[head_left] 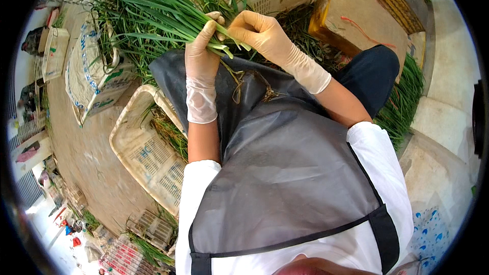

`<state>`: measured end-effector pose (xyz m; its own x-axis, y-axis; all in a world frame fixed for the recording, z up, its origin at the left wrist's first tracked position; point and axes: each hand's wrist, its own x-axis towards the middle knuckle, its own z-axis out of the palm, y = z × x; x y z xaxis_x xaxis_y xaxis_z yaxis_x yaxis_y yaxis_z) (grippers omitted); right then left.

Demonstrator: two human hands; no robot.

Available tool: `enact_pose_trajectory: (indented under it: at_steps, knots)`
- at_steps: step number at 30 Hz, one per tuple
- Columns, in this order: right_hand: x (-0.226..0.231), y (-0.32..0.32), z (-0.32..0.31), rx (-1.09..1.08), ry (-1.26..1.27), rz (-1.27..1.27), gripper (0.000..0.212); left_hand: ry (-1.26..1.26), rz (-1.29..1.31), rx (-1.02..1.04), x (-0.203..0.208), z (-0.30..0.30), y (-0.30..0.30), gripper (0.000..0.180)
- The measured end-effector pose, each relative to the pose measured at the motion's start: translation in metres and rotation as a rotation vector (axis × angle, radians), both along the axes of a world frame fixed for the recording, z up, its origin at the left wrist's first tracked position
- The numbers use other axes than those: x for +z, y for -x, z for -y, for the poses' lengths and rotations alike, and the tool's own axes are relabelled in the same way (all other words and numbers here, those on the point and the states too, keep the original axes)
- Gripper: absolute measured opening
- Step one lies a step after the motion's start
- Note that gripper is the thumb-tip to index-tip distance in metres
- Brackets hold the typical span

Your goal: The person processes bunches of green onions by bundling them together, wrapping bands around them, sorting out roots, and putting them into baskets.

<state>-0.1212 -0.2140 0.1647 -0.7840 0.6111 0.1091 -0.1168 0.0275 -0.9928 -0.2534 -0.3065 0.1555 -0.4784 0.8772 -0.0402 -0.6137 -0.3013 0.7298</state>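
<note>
My left hand (201, 53), in a pale thin glove, is closed round a bunch of garlic chives (162, 12). Their long flat green leaves fan out to the upper left, and the pale stem ends stick out to the right of the thumb. Right beside those stems, my gloved right hand (262, 38) is pinched together at thumb and fingers. What lies between its fingertips is too small to make out. Below both hands, a dark grey apron (285, 158) covers my lap, with a few withered yellowish leaves (238, 81) on it.
A dirty white plastic basket (133, 122) with leaf scraps stands left of my lap. Beyond it is a white foam box (89, 79). A pale crate (262, 1) bears more stalks ahead. To the right are a yellowish box (356, 18) and a heap of green leaves (405, 104).
</note>
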Motion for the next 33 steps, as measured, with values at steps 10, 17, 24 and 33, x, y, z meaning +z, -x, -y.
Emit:
enact_pose_trajectory:
  at_steps: [10,17,24,33]
  knots:
    - [-0.001,-0.036,-0.028,0.282,0.206,0.172,0.010,0.151,-0.001,0.278,-0.002,0.015,0.013,0.023]
    - [-0.079,-0.014,-0.113,-0.391,-0.691,0.971,0.026,-0.034,0.056,0.122,-0.004,0.014,0.024,0.021]
    - [-0.118,0.017,-0.165,-0.230,-0.038,0.467,0.031,-0.001,0.303,0.003,-0.024,-0.020,0.017,0.019]
    - [-0.114,0.039,-0.145,-0.268,-0.474,0.928,0.043,0.184,0.296,0.176,-0.032,-0.042,0.017,0.012]
